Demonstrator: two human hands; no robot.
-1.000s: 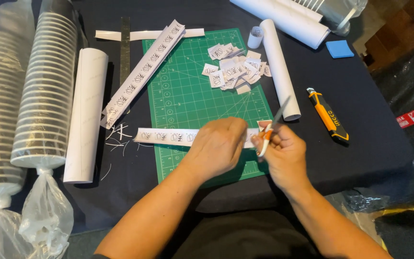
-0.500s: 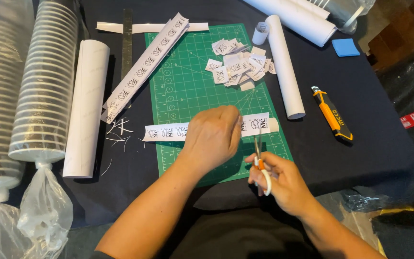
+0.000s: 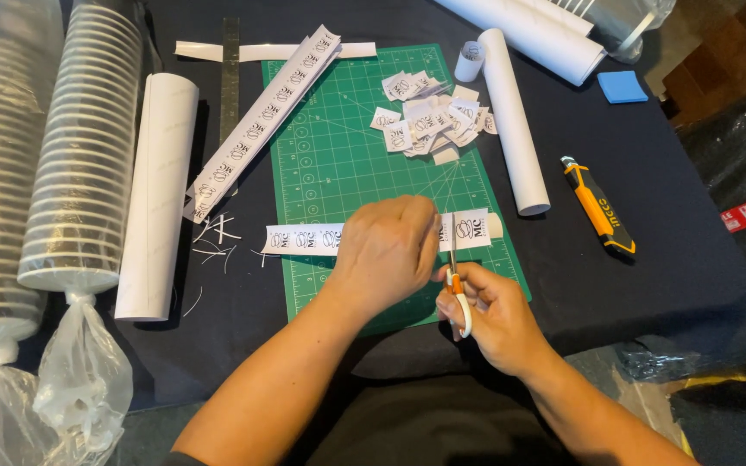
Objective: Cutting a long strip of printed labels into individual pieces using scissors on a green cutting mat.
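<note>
On the green cutting mat (image 3: 338,155), near its front edge, lies a white paper strip (image 3: 304,238) printed with a row of small logos. The left hand (image 3: 388,250) rests palm down on it, fingers curled over the paper beside the cut line. The right hand (image 3: 489,315) is closed through the handles of orange scissors (image 3: 455,267), whose blades point away from the person and stand across the strip, nearly closed as far as can be seen. The blades run very close to the left fingertips, so a nick looks possible. If the strip slides under the palm, the cut could wander into a logo. A pile of cut labels (image 3: 425,121) sits farther back, a utility knife (image 3: 597,207) to the right.
</note>
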